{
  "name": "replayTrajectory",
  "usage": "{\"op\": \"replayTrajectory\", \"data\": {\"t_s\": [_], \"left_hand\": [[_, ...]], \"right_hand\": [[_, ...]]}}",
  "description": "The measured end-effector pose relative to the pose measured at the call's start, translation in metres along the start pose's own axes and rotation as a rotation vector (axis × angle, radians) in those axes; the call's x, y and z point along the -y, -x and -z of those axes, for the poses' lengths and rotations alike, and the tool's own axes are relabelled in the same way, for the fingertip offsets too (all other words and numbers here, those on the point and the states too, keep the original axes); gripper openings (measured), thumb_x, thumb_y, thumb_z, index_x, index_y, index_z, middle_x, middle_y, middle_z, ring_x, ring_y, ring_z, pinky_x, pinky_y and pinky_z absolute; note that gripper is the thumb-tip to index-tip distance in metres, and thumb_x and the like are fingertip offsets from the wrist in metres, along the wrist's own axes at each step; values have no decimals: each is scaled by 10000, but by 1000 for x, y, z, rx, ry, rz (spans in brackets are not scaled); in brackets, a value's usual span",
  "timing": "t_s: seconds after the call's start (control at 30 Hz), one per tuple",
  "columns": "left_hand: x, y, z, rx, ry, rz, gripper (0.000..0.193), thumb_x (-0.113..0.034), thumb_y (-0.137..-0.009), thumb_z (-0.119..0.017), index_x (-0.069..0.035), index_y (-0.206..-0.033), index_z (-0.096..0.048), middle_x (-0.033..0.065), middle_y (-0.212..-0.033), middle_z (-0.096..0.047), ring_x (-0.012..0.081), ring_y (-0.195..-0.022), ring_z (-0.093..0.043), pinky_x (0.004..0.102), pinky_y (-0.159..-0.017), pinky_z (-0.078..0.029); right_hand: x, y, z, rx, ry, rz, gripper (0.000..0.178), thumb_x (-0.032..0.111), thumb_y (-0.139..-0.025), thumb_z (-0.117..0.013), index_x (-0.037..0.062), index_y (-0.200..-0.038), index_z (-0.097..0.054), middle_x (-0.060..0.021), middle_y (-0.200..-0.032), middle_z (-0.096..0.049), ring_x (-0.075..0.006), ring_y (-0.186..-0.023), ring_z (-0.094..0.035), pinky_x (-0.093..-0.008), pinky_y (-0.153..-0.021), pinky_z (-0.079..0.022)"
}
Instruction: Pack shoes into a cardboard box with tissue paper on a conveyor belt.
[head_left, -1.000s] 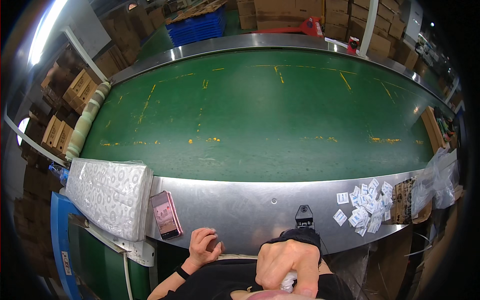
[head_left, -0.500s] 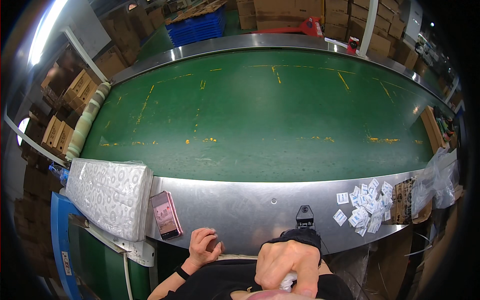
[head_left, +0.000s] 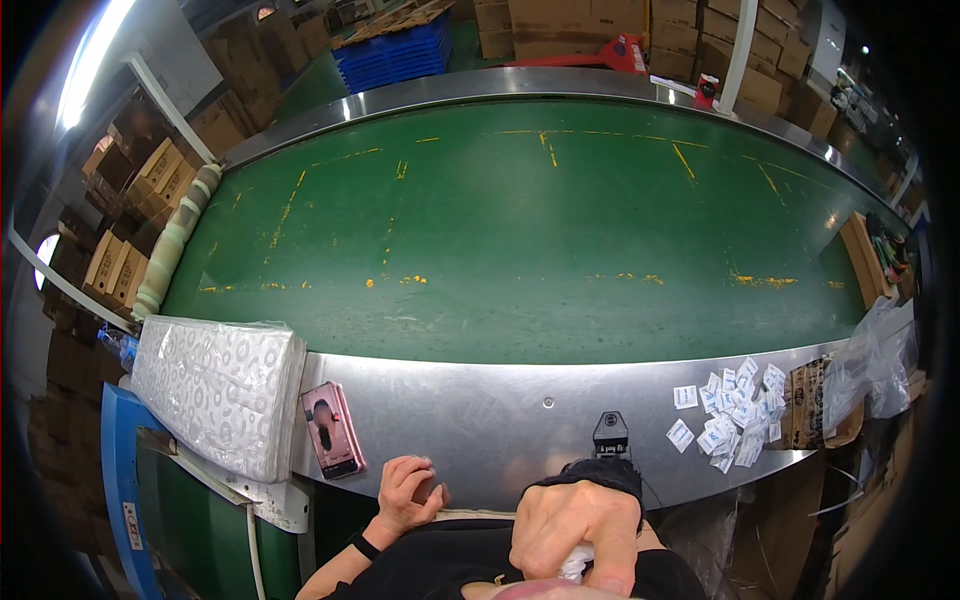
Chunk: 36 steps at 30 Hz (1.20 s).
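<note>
My right hand (head_left: pixel 575 530) is closed around a crumpled white tissue (head_left: pixel 577 562), held close to me at the lower edge; most of the tissue is hidden by the fingers. At the near edge of the metal table (head_left: pixel 480 400), my left hand (head_left: pixel 408 495) rests with loosely bent fingers and nothing visible in it. A dark band circles that wrist. The nearest thing to it is a pink-edged phone (head_left: pixel 332 430) with its screen lit. Beyond my right hand stands a small black clamp-like device (head_left: pixel 610 435) on the metal.
A green conveyor belt (head_left: pixel 520 230) with worn yellow marks runs across beyond the metal. Plastic-wrapped patterned sheets (head_left: pixel 220 400) lie at left. Several small white packets (head_left: pixel 740 415) are scattered at right, beside a cardboard piece (head_left: pixel 803 403) and clear plastic bag (head_left: pixel 885 355).
The phone's screen shows a different picture. The belt's yellow marks have shifted slightly left. Both hands have stayed in place.
</note>
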<state>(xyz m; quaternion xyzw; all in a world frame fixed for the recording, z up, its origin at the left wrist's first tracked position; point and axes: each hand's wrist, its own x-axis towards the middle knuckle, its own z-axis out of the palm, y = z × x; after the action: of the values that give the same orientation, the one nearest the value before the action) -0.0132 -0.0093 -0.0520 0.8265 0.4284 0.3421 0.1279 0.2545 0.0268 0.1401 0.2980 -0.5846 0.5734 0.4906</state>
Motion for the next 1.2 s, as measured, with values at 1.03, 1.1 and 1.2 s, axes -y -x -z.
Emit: {"op": "replayTrajectory", "data": {"t_s": [1.03,1.1,1.2], "left_hand": [[0,1,1,2,-22,-4,231,-159,-648,-696,-30,-828,-630,98,-988,-623,295,-940,-572,386,-836,-466],[0,2,2,0,-21,1,232,-160,-648,-696,-30,-828,-630,99,-989,-623,295,-941,-572,387,-834,-466],[1,1,0,7,-9,-5,234,-164,-649,-696,-30,-829,-631,101,-992,-622,294,-943,-572,387,-834,-466]], "right_hand": [[6,-13,1,27,4,7,325,272,-978,-475,91,-713,-526,-99,-642,-402,-218,-451,-403,-319,-398,-284],[4,-8,0,12,-20,-14,320,266,-977,-477,91,-714,-526,-102,-645,-408,-219,-452,-404,-319,-398,-286],[6,-6,-2,-2,-1,-18,279,226,-967,-498,95,-722,-528,-110,-656,-427,-222,-456,-412,-320,-399,-293]]}}
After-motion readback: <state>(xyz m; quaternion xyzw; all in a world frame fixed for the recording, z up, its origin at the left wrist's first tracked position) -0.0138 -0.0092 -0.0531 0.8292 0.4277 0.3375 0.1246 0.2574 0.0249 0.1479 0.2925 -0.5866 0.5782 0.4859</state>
